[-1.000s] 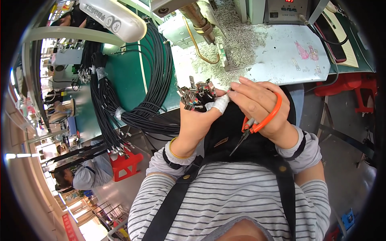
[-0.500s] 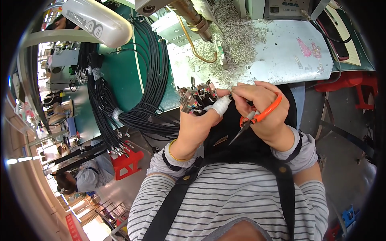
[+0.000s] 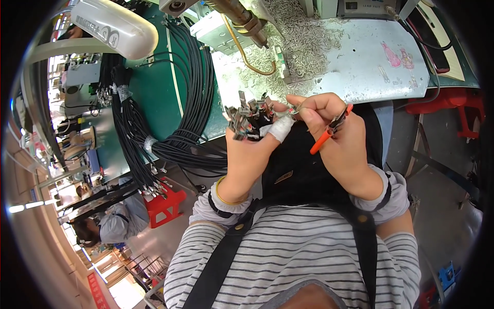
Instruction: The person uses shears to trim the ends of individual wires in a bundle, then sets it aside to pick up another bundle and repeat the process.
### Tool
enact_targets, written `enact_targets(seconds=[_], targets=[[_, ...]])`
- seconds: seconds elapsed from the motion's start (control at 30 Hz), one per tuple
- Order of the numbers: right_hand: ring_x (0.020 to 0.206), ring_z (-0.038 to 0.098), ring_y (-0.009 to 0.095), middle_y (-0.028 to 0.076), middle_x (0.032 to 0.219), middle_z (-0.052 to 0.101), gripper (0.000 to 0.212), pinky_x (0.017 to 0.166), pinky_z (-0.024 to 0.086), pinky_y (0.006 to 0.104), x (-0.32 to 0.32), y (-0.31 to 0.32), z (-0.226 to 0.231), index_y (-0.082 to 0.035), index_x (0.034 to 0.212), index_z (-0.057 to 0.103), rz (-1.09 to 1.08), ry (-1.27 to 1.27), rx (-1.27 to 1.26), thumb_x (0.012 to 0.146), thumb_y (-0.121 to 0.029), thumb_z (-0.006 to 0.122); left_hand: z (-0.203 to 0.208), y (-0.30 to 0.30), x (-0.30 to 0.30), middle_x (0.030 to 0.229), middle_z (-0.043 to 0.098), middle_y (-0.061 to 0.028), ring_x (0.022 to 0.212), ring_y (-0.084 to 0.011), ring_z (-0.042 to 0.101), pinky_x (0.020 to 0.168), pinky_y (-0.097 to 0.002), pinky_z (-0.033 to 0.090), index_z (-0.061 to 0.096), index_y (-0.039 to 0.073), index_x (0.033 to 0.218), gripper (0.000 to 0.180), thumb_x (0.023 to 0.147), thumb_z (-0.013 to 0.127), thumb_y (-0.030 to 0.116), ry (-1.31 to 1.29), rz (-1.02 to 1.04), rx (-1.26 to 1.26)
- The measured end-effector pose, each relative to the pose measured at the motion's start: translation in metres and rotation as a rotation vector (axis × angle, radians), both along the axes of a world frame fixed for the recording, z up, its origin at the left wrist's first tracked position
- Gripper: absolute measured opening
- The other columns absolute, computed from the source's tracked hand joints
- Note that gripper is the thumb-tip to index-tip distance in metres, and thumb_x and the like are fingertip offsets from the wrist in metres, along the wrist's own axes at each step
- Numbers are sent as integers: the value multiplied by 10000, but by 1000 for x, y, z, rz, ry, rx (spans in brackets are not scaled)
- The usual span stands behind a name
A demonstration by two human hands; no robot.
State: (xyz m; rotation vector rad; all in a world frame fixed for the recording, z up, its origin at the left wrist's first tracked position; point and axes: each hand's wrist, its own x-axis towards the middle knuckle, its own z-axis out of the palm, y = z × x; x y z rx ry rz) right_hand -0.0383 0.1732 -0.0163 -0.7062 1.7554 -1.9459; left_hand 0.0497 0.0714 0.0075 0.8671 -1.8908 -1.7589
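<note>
My left hand (image 3: 244, 162) is closed around a bunch of black cables whose metal connectors (image 3: 239, 121) stick up past the fingers. White tape wraps its thumb (image 3: 281, 129). My right hand (image 3: 347, 141) has orange-handled pliers (image 3: 321, 141) tucked across the palm, partly hidden by the fingers. Its thumb and forefinger meet a small metal cable end (image 3: 293, 110) beside the taped thumb. Both hands are over the black apron (image 3: 303, 175), just in front of the bench edge.
Beyond the hands, many small metal pieces (image 3: 303, 51) cover the pale bench plate (image 3: 360, 67) under a machine head (image 3: 249, 26). A long bundle of black cables (image 3: 188, 157) lies on the green table to the left. Red stools (image 3: 164, 206) stand at either side.
The pliers have turned in my right hand: their jaws pointed down toward the apron, and now an orange handle does. My right fingers have shifted around the small cable end.
</note>
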Motion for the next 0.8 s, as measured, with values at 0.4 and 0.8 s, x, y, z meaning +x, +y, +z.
enact_targets(seconds=[0.4,0.8], targets=[[450,533,151,90,474,481,314,432,375,278,-16,18,5,3,593,468,331,457,548,707,-184,693,1,-4,4,769,573,-4,637,-53,497,551,-173,387,594,11,868,145,731,622,-27,118,39,340],[405,489,108,32,493,487,241,379,355,246,-21,8,8,-4,664,485,257,-391,299,818,-166,572,-10,-49,-26,622,468,8,454,-63,381,423,-226,305,541,12,877,140,754,605,28,108,-123,693]])
